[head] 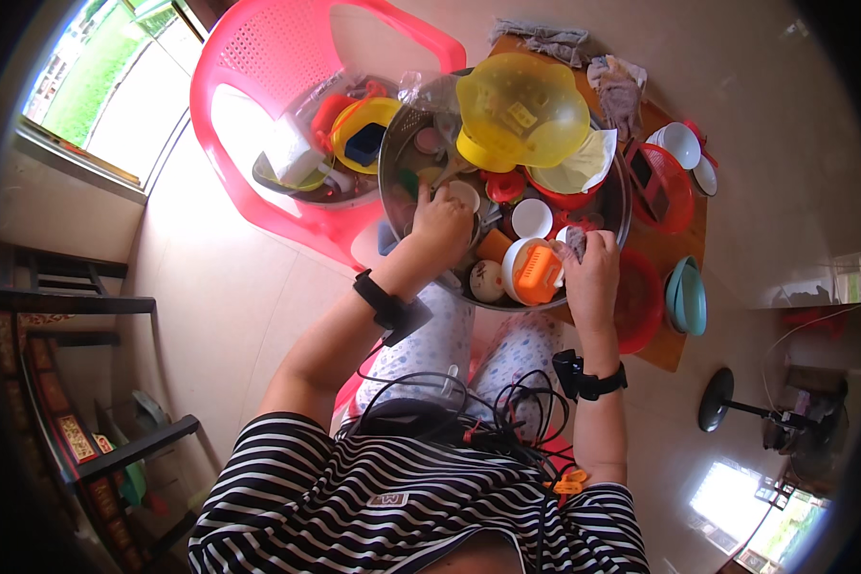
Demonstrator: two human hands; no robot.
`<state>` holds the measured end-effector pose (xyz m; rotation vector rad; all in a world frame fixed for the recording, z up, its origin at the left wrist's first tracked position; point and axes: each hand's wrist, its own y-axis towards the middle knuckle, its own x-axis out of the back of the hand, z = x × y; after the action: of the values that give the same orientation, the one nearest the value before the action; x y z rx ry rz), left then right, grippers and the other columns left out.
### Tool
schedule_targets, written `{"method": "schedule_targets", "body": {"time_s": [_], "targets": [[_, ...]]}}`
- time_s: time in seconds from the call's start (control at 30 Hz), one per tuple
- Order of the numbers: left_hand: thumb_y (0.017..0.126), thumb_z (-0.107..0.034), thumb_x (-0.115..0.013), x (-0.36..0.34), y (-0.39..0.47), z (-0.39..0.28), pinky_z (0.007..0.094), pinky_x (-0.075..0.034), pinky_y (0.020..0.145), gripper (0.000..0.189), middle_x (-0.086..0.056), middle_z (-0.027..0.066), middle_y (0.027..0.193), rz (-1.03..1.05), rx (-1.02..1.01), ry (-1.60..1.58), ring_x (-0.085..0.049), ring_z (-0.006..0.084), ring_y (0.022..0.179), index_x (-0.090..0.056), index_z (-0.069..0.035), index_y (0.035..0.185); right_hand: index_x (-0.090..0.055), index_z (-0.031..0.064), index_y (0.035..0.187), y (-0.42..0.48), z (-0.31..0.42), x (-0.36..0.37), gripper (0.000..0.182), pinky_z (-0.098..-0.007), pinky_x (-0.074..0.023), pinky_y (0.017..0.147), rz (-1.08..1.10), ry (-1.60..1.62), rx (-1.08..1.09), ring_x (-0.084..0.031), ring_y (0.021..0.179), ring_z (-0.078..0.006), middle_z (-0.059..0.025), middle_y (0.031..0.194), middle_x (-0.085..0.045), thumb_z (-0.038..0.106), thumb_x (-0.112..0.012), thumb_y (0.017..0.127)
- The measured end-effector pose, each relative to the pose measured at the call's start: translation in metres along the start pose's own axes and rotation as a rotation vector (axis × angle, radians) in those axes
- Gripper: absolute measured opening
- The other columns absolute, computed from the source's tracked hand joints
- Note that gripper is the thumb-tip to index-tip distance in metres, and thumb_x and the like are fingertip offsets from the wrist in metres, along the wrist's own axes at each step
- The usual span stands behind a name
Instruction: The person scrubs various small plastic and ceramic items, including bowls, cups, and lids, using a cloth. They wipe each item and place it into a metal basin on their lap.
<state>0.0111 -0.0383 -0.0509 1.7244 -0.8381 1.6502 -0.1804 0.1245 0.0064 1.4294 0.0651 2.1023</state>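
Observation:
A large round metal basin (626, 204) in front of my knees is heaped with small kitchenware. My left hand (441, 222) reaches down into its left side, fingers bent beside a white round cup (464, 194); whether it grips anything is hidden. At the right rim, my right hand (594, 262) pinches a grey cloth (576, 242). Just left of that hand is a white round container with an orange plastic piece (537, 275). A white ball-shaped item (486, 280) and a white cup (532, 218) lie nearby. Atop the far side sits a translucent yellow plastic bowl (524, 107).
Left of the basin, a pink plastic chair (258, 54) bears a basin of items, including a yellow bowl (344, 143). On the right, a wooden table (678, 344) carries red baskets (671, 190), teal bowls (686, 295), white bowls (678, 146) and rags (617, 86). Black cables (524, 402) lie across my lap.

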Motion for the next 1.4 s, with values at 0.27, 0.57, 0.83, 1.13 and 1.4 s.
{"method": "schedule_targets", "body": {"time_s": [0.27, 0.57, 0.83, 1.13, 1.4], "targets": [[0.084, -0.015, -0.066, 0.029, -0.001, 0.001, 0.0534, -0.041, 0.105, 0.019, -0.071, 0.0098, 0.098, -0.143, 0.001, -0.300, -0.062, 0.0310, 0.106, -0.071, -0.012, 0.102, -0.058, -0.0039, 0.103, 0.000, -0.004, 0.001, 0.038, -0.0435, -0.0497, 0.085, -0.066, 0.240, -0.118, -0.059, 0.095, -0.0391, -0.0193, 0.105, -0.057, 0.023, -0.079, 0.087], [0.099, -0.017, -0.064, 0.046, -0.014, -0.033, 0.0266, -0.054, 0.074, 0.017, -0.069, 0.0026, 0.096, 0.306, 0.174, -2.074, -0.066, 0.0116, 0.083, -0.069, -0.003, 0.107, -0.060, -0.0010, 0.121, -0.008, 0.062, 0.017, 0.040, -0.0464, -0.0459, 0.094, -0.152, 0.389, 0.273, -0.055, 0.108, -0.0359, -0.0144, 0.126, -0.052, 0.021, -0.075, 0.091], [0.104, -0.019, -0.057, 0.032, -0.017, -0.034, 0.0298, -0.052, 0.095, 0.027, -0.069, 0.0077, 0.113, 0.360, 0.145, -2.265, -0.066, 0.0155, 0.104, -0.063, 0.001, 0.120, -0.062, 0.0038, 0.127, -0.012, 0.064, 0.009, 0.038, -0.0428, -0.0475, 0.093, -0.121, 0.122, 0.326, -0.054, 0.108, -0.0335, -0.0140, 0.119, -0.054, 0.011, -0.072, 0.091], [0.106, -0.024, -0.053, 0.045, -0.019, -0.031, 0.0400, -0.050, 0.108, 0.035, -0.068, 0.0115, 0.120, 0.309, 0.117, -2.501, -0.066, 0.0233, 0.112, -0.061, 0.005, 0.124, -0.065, 0.0037, 0.124, -0.011, 0.058, 0.016, 0.036, -0.0400, -0.0498, 0.093, -0.185, 0.230, 0.278, -0.056, 0.106, -0.0317, -0.0148, 0.117, -0.053, 0.005, -0.073, 0.089], [0.105, -0.022, -0.050, 0.040, -0.019, -0.028, 0.0428, -0.047, 0.110, 0.040, -0.064, 0.0163, 0.128, 0.299, 0.106, -2.492, -0.062, 0.0280, 0.120, -0.056, 0.007, 0.131, -0.066, 0.0034, 0.111, -0.016, 0.052, 0.019, 0.026, -0.0399, -0.0495, 0.089, -0.109, 0.322, 0.297, -0.058, 0.100, -0.0323, -0.0128, 0.110, -0.056, 0.003, -0.074, 0.086]]}}
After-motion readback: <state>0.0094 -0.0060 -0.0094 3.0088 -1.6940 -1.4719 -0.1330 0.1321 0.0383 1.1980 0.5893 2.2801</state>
